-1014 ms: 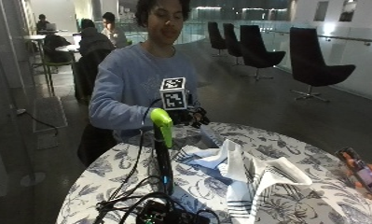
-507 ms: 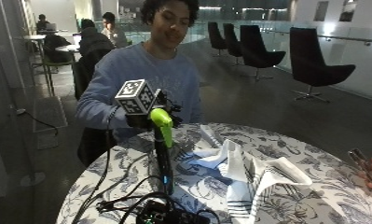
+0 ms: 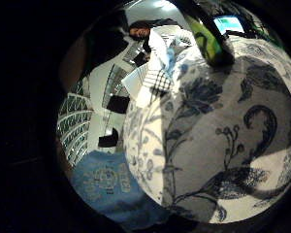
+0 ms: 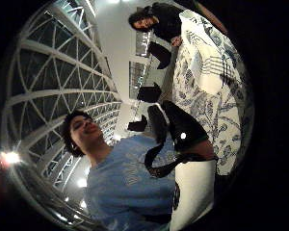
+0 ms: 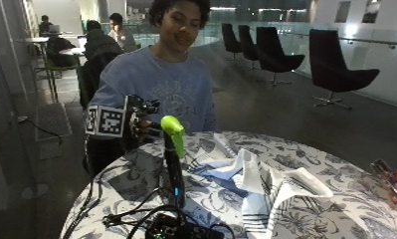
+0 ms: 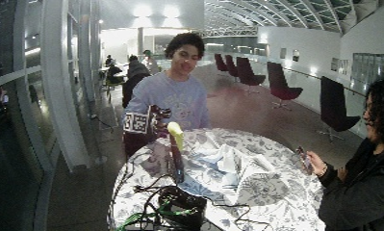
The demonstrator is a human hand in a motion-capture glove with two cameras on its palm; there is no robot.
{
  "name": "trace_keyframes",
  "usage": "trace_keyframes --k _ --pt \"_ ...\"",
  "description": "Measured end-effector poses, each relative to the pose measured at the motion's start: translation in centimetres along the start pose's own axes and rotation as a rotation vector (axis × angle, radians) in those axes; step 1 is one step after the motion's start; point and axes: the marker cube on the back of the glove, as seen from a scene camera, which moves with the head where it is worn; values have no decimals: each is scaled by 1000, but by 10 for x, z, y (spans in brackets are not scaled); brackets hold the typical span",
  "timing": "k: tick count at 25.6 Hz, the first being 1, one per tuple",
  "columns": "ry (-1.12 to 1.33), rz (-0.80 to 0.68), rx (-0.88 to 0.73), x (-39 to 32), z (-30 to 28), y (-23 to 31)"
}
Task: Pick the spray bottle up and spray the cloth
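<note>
The step now looks like reaching for the spray bottle (image 5: 173, 159) — it has not been picked up. The bottle stands up straight on the table (image 5: 317, 164), which has a blue flower pattern, and its bright green top points toward the cloth (image 5: 264, 181). The white cloth with dark stripes lies crumpled just beside the bottle, on the side away from the gloved hand.

To do this well, I think the right hand (image 5: 140, 124) should come in from the side and close around the dark, thin neck under the green top, with one finger free for the trigger. The bottle is tall and skinny, so a bump could tip it over — slow is better.

The hand is up near the person's chest, just behind the green top and not touching it. I cannot tell if the fingers are apart or together, because they are hidden. The palm views show tabletop and the green top (image 3: 208, 39) close by, with nothing held
</note>
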Motion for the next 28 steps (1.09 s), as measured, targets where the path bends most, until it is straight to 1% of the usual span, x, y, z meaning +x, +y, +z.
trace_keyframes --k 3,6,15,18,20,22,24,28 --pt "4 15 25 7 -3 -2" --pt "27 21 65 17 -8 -17" --pt "86 119 237 56 -38 -89" --pt "87 100 295 74 -40 -118" --pt "74 124 301 82 -39 -133" --pt "50 203 276 86 -37 -145" --pt "27 251 262 89 -33 -156" --pt "3 262 279 93 -24 -173"
